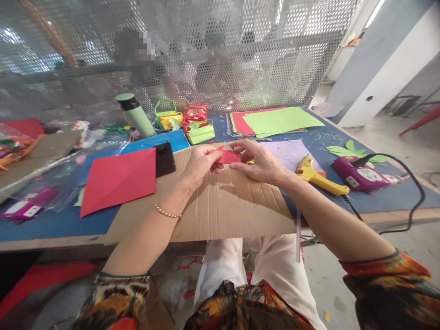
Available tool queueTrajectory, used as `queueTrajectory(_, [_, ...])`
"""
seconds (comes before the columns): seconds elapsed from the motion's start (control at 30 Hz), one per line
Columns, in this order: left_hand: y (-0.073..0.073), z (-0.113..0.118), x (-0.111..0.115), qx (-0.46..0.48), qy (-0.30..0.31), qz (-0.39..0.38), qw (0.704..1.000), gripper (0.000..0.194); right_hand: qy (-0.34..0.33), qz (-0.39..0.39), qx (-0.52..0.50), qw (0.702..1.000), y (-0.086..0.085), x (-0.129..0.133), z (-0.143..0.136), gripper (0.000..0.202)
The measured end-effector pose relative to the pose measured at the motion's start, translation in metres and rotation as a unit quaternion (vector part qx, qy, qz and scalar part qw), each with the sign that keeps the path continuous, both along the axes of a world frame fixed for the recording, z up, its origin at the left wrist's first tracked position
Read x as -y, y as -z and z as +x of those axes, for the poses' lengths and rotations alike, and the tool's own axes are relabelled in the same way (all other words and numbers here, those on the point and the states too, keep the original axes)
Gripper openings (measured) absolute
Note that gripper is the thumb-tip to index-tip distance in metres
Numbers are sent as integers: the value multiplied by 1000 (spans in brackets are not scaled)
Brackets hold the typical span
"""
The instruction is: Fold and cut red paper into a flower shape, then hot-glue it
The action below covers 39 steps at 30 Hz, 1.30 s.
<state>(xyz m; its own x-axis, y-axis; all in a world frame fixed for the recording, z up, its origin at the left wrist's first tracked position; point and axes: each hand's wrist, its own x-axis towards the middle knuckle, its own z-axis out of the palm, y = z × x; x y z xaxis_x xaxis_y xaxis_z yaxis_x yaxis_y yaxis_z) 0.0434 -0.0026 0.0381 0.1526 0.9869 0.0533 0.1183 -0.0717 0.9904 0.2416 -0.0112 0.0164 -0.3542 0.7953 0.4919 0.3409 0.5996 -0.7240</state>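
A small folded red paper piece [229, 156] is held above the brown cardboard sheet [206, 211]. My left hand [202, 162] pinches its left end between thumb and fingers. At its right side is my right hand [257, 161], thumb and fingers apart around the paper's edge; the fingertips are very near or touching it. Left of my left hand, a larger red paper sheet [120, 178] lies beside a black phone [165, 159]. A yellow glue gun [319, 176] rests to the right of my right hand.
A green bottle [139, 117], small paper bags [201, 132] and stacked coloured paper [282, 121] stand or lie at the back. Purple paper [292, 153], a purple power socket [360, 174] with black cable and green paper leaves [354, 151] are at right. Behind is a perforated metal screen [192, 55].
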Motion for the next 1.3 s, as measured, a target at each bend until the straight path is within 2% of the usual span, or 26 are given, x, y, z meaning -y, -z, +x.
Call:
queueTrajectory(0.27, [-4, 1, 4, 15, 25, 4, 1000, 22, 23, 69, 61, 996, 8, -3, 0, 37])
queueTrajectory(0.43, [-2, 1, 3, 11, 12, 6, 1000, 19, 2, 61, 28, 998, 8, -4, 1, 53])
queueTrajectory(0.63, [-2, 1, 5, 7, 49, 25, 998, 18, -31, 65, -9, 997, 6, -5, -1, 35])
queueTrajectory(0.8, [-2, 1, 6, -3, 43, 27, 999, 18, -19, 79, -5, 997, 9, -5, -2, 42])
queueTrajectory(0.93, [0, 1, 4, -7, 30, 27, 999, 20, 7, 143, 31, 989, 10, -5, 2, 33])
queueTrajectory(1.07, [4, -1, 2, 5, 57, 8, 998, 20, 30, 212, 20, 977, 12, -9, 3, 27])
queueTrajectory(1.13, [5, -1, 1, 24, 83, 0, 996, 25, 41, 210, -9, 977, 12, -10, 2, 27])
queueTrajectory(1.3, [6, 0, 4, 94, 165, 4, 982, 58, 58, 131, -53, 988, 14, -11, -1, 37])
